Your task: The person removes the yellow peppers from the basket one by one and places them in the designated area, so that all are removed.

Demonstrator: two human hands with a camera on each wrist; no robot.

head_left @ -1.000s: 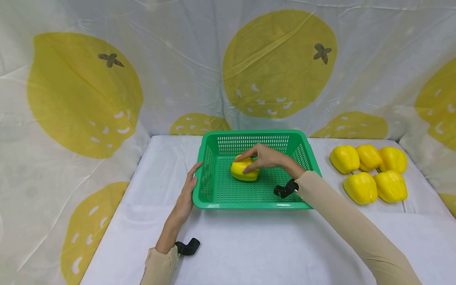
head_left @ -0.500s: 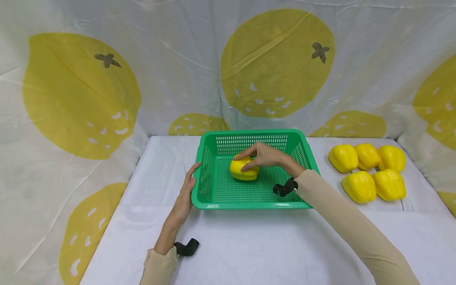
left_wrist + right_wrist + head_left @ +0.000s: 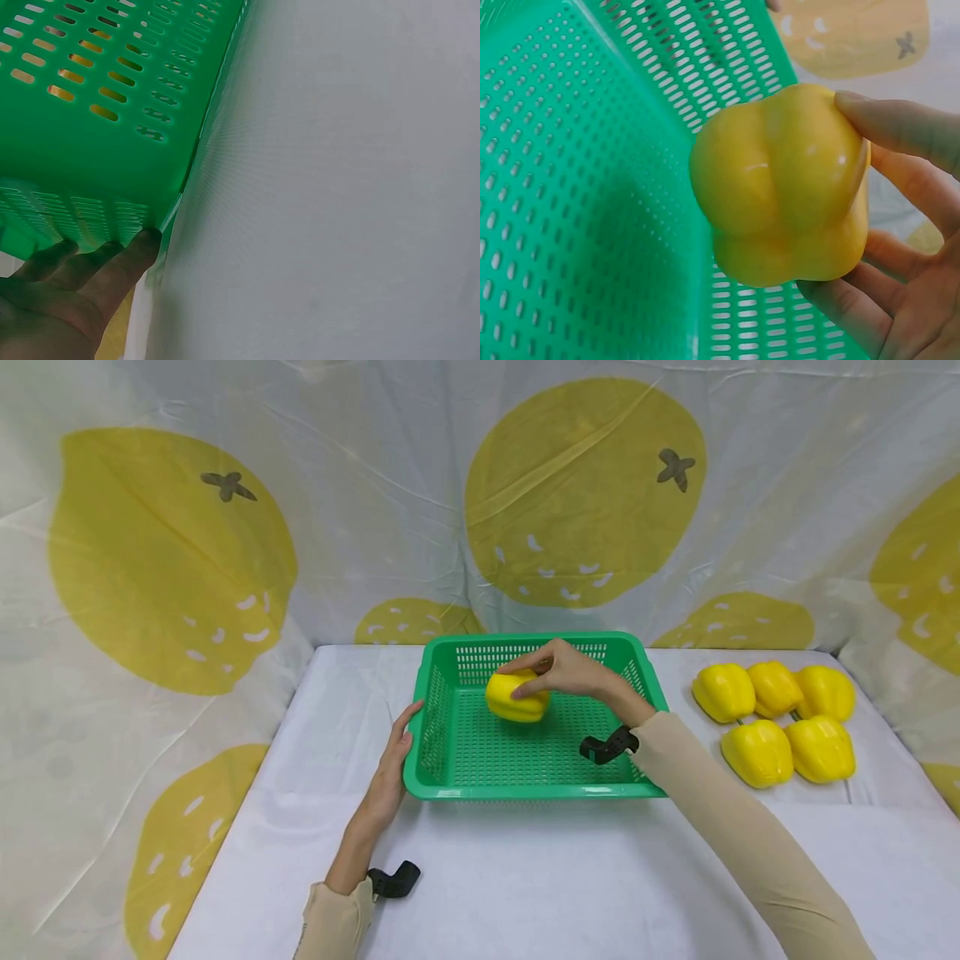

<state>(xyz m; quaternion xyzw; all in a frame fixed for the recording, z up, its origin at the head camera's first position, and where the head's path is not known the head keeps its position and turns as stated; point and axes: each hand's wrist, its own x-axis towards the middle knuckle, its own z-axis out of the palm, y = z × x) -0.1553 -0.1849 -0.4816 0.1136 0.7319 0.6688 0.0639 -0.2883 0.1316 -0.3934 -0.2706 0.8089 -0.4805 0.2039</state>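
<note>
A yellow bell pepper (image 3: 516, 703) is pinched between the thumb and fingers of my right hand (image 3: 567, 672), over the inside of a green plastic basket (image 3: 525, 792). Seen from the right wrist, the pepper's lobed end (image 3: 780, 180) faces the camera, with the perforated basket floor (image 3: 570, 195) beyond it. My left hand (image 3: 386, 777) lies along the basket's left side, its extended fingers touching the outer wall. The left wrist view shows those fingertips (image 3: 142, 244) against the slotted green wall (image 3: 112, 157) near its edge.
Several more yellow bell peppers (image 3: 757, 753) sit grouped on the white cloth (image 3: 540, 868) to the right of the basket. A lemon-print curtain (image 3: 375, 510) hangs behind and at the sides of the table. Each wrist carries a black camera mount (image 3: 395, 880).
My right hand has raised the pepper from the basket floor, moving up and slightly right in the head view. The left hand keeps its place at the basket's side.
</note>
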